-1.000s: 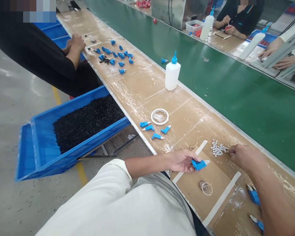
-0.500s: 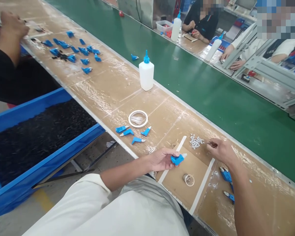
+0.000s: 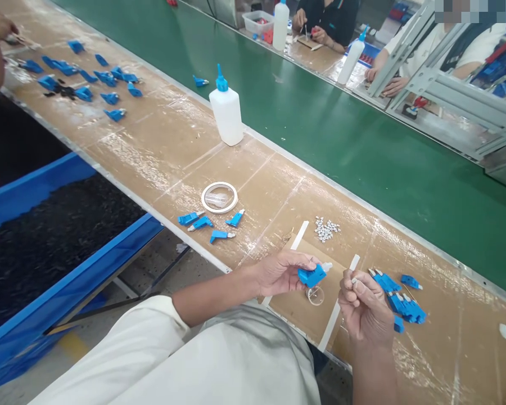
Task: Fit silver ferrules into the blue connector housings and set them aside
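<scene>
Two pinches face each other across a gap

The left hand (image 3: 283, 273) has its thumb and fingers closed around a blue part (image 3: 311, 275), whose pale tip (image 3: 328, 266) sticks out past the fingertips towards the other hand. The right hand (image 3: 366, 304) is drawn into a tight pinch, thumb against fingertips, with what appears to be a small pale piece (image 3: 354, 280) caught between them; fingers hide most of it, so its shape cannot be told. The two sets of fingertips are near each other but apart.

The step in hand looks to be bringing the small piece to the blue part. As I judge it, the next move calls for a steady left grip with the pale tip left free, and a right pinch fine enough to turn or place something so slight without losing it. Just where on the blue part it belongs, I cannot tell.

Just below the left fingertips, partly hidden by them and the blue part, a clear cup (image 3: 316, 296) sits on a cardboard sheet (image 3: 299, 316). Beyond both sets of fingers lies a heap of pale pieces (image 3: 326, 229). Near the right fingers, on their outer side, is a cluster of blue pieces (image 3: 407, 306); well left of the left fingers, four loose blue pieces (image 3: 221, 236) lie near a white ring (image 3: 219, 211).
</scene>
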